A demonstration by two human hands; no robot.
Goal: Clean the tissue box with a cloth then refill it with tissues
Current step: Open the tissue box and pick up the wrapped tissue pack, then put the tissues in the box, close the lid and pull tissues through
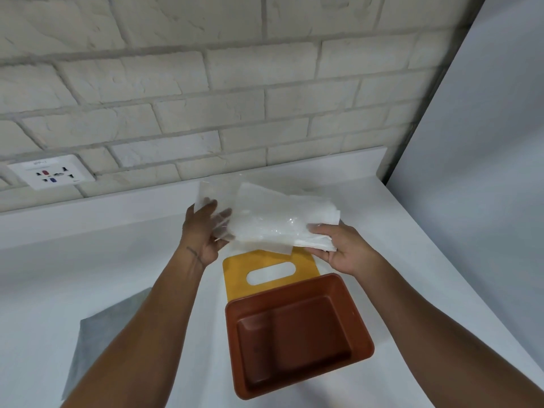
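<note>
Tissue box (297,334) open below right hand (341,248) pinching tissues (318,244), left hand (203,231) gripping plastic wrapper (265,216)

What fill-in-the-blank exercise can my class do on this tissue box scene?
The brown tissue box stands open and ____ inside.
The lid behind it is ____ in colour.
The right hand grips a stack of white ____.
The grey cloth lies on the box's ____ side.
Missing: empty; yellow; tissues; left.

Soft, even light; wide-angle edge bowing
</note>
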